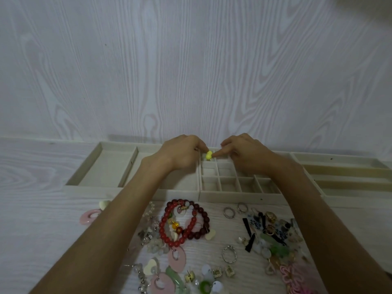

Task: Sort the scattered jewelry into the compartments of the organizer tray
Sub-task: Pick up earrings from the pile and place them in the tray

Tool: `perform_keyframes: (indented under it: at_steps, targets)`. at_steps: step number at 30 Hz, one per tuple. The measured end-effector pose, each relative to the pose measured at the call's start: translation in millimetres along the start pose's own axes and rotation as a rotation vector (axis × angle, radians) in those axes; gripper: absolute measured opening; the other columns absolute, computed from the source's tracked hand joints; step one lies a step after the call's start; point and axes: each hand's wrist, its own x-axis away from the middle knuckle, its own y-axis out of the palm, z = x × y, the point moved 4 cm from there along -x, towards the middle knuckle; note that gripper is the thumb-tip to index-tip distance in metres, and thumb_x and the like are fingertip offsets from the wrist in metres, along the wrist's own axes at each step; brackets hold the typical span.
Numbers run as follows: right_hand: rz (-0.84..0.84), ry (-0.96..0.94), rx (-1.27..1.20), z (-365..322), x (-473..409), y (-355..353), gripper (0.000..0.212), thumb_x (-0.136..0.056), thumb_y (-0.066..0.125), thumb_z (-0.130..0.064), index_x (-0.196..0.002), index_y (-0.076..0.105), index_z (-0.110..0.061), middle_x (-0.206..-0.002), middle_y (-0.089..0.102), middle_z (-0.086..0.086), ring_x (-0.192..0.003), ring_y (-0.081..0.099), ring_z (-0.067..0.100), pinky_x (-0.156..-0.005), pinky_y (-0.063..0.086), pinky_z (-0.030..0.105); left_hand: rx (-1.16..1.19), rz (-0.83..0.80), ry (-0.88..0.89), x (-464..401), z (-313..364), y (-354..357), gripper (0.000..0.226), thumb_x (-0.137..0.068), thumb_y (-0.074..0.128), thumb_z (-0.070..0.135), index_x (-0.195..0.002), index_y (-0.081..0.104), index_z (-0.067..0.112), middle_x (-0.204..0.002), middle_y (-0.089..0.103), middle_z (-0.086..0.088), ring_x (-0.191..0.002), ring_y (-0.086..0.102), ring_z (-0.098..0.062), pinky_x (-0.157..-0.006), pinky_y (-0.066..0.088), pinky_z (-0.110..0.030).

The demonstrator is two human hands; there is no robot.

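A small yellow bead piece (208,155) hangs over the far small compartments of the beige organizer tray (231,195). My left hand (182,153) pinches it from the left, and my right hand (244,152) pinches it from the right with the fingertips. Scattered jewelry lies on the table in front of the tray: red bead bracelets (184,221), silver rings (229,212), pink discs (90,216), a black ribbon piece (249,234) and green and clear pieces (275,250).
A wide tray section with long compartments (106,166) lies at the left, and another with long slots (347,179) at the right. A pale wood-grain wall (191,71) rises right behind the trays. Both forearms cross above the jewelry pile.
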Motion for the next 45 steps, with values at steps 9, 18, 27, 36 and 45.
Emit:
perform_keyframes:
  at_steps: [9,18,27,36,45]
  targets:
    - [0.036,-0.043,-0.024,-2.1,-2.0,2.7,0.058,-0.090,0.037,0.004,-0.127,0.056,-0.037,-0.129,0.052,0.002,-0.119,0.044,0.025,-0.095,0.040,0.039,0.025,0.013,-0.002,1.5,1.9,-4.9,0.045,-0.089,0.039,0.001,-0.121,0.064,0.019,-0.143,0.047,0.007,-0.132,0.041,-0.017,-0.108,0.036,-0.042]
    - [0.045,-0.047,-0.026,0.9,-3.8,3.3,0.054,-0.091,0.039,0.003,-0.121,0.061,-0.037,-0.130,0.054,0.003,-0.118,0.048,0.024,-0.096,0.042,0.041,0.057,0.012,-0.007,-1.9,-0.7,-1.9,0.042,-0.089,0.040,0.003,-0.118,0.066,0.018,-0.141,0.049,0.007,-0.131,0.043,-0.017,-0.108,0.036,-0.042]
    - [0.109,-0.025,-0.136,3.2,-0.6,-4.0,0.048,-0.090,0.041,0.003,-0.113,0.067,-0.031,-0.127,0.056,0.006,-0.106,0.056,0.024,-0.092,0.047,0.041,0.093,0.032,-0.006,-0.8,-1.0,-7.6,0.038,-0.091,0.041,0.004,-0.112,0.068,0.020,-0.139,0.051,0.007,-0.130,0.044,-0.016,-0.107,0.037,-0.042]
    - [0.042,-0.084,-0.298,3.1,-6.8,7.2,0.055,-0.080,0.042,0.013,-0.091,0.071,-0.032,-0.115,0.060,0.009,-0.099,0.058,0.025,-0.089,0.049,0.046,0.046,0.066,-0.007,2.2,-2.2,-12.8,0.037,-0.088,0.042,0.004,-0.077,0.060,0.034,-0.118,0.063,-0.003,-0.107,0.058,-0.023,-0.091,0.049,-0.044]
    - [0.070,-0.030,-0.333,12.8,-4.6,0.9,0.048,-0.085,0.042,0.009,-0.097,0.067,-0.030,-0.128,0.055,0.011,-0.110,0.054,0.023,-0.094,0.046,0.038,0.044,0.000,-0.005,0.4,-1.4,-2.7,0.043,-0.082,0.044,0.001,-0.078,0.058,0.041,-0.118,0.062,-0.005,-0.107,0.058,-0.022,-0.090,0.049,-0.044]
